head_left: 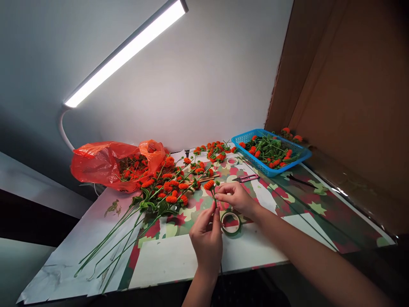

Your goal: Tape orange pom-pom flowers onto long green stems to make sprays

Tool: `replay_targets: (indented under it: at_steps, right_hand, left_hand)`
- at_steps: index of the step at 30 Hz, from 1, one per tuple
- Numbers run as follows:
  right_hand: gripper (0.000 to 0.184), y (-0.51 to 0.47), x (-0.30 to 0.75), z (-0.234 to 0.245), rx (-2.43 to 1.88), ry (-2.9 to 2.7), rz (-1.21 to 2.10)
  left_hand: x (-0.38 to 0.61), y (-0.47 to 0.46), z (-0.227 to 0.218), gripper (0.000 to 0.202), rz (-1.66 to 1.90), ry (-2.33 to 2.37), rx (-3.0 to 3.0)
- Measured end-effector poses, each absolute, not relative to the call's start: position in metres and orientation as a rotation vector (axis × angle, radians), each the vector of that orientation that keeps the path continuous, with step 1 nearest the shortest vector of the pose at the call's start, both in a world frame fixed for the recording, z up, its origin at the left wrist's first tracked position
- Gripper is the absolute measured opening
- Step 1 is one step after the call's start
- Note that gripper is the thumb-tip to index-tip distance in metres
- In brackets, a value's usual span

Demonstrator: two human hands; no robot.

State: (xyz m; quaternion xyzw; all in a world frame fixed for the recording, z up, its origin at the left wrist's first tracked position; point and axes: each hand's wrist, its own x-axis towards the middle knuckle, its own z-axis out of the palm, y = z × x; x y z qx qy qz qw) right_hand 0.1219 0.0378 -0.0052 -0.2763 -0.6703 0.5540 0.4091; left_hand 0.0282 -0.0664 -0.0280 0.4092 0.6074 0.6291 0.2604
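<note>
Between my two hands stands an orange artificial flower (209, 185) with a green stem, its head upward. My left hand (207, 234) pinches the stem low down between thumb and fingertips. Higher up, just under the flower head, the fingers of my right hand (238, 198) close on the same stem. A small green bud (217, 183) shows beside the head. Below my right hand a roll of green tape (231, 223) lies on the table. Left of my hands is a pile of orange flowers (172, 186) with long green stems (119, 243).
A red plastic bag (96, 164) holding more flowers lies at the back left. At the back right sits a blue basket (271, 172) of flowers and leaves. Pink-handled snips (246, 178) and a white tape roll (232, 161) lie behind my hands. A lamp (128, 53) hangs above.
</note>
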Motion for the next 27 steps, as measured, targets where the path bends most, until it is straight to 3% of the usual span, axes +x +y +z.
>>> replay_targets:
  at_steps: [9,16,21,27]
  right_hand:
    - [0.026,0.036,0.121,-0.003,-0.694,-1.68,1.406]
    - [0.021,0.036,0.121,-0.004,-0.746,-1.667,1.433]
    - [0.025,0.035,0.121,-0.001,-0.713,-1.645,1.439]
    - [0.023,0.036,0.12,-0.003,-0.694,-1.635,1.446]
  left_hand:
    - [0.033,-0.064,-0.029,0.051,1.776,1.478,0.654]
    - [0.035,-0.067,-0.03,0.038,1.824,1.436,0.482]
    - [0.011,-0.05,-0.02,0.04,1.891,1.516,0.655]
    - [-0.039,0.045,0.03,0.03,1.768,1.85,1.407]
